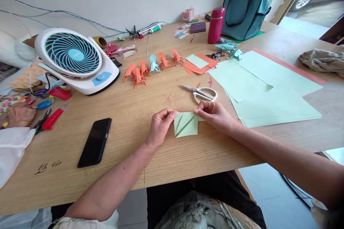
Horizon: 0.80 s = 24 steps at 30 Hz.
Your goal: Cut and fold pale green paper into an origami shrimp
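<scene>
Between my hands is a small folded piece of light green paper [191,129] with diagonal folds across it. My left hand [160,125] pinches its upper left corner between thumb and fingers. At the upper right corner, my right hand [213,114] grips the paper the same way. Just beyond it lie scissors [204,94] with white handles, blades toward the left. Large light green sheets [279,105] spread out to the right of my right hand. Farther back stand several folded orange paper figures [138,77] and a light blue one [154,64].
A white fan [73,55] and a black phone [94,143] are on the left. Another person's hand [20,114] rests near red-handled cutters [54,117] at the far left. A pink flask [216,25] and a teal bag [245,14] stand at the back right.
</scene>
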Each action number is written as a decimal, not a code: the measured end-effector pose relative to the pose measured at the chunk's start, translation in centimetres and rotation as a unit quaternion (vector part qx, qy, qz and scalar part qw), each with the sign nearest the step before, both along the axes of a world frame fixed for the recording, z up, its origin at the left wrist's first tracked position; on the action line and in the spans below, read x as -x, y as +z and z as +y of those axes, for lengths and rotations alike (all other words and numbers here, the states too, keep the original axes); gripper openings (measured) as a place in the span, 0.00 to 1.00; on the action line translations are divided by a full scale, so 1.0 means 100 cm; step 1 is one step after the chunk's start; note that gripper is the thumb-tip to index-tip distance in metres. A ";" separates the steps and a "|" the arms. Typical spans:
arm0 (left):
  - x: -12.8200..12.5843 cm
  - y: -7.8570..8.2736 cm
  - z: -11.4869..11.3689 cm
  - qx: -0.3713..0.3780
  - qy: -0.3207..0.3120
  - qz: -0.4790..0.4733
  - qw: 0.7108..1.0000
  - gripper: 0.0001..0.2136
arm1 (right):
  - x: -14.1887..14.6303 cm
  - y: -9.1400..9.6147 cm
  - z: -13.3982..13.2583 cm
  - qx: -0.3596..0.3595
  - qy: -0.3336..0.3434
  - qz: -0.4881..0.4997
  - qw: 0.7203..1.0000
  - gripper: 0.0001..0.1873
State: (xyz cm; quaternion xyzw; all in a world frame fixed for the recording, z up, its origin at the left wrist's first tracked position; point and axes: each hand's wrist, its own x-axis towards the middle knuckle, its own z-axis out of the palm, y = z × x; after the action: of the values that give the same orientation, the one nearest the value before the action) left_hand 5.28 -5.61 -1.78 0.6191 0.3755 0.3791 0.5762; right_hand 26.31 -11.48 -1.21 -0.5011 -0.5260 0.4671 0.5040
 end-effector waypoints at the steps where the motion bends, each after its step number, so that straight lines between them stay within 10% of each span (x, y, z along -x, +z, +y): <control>1: 0.000 -0.001 0.000 0.002 -0.001 -0.001 1.000 0.15 | 0.000 0.000 0.000 0.000 -0.001 0.000 1.000 0.23; 24: -0.002 0.001 -0.003 0.036 0.009 -0.030 0.999 0.12 | -0.004 -0.007 0.000 0.017 0.071 -0.055 0.996 0.24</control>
State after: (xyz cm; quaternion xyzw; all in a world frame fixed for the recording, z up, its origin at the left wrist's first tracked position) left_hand 5.47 -5.87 -1.72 0.5833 0.3766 0.3888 0.6057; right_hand 26.72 -11.50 -1.89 -0.4956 -0.5792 0.4823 0.4316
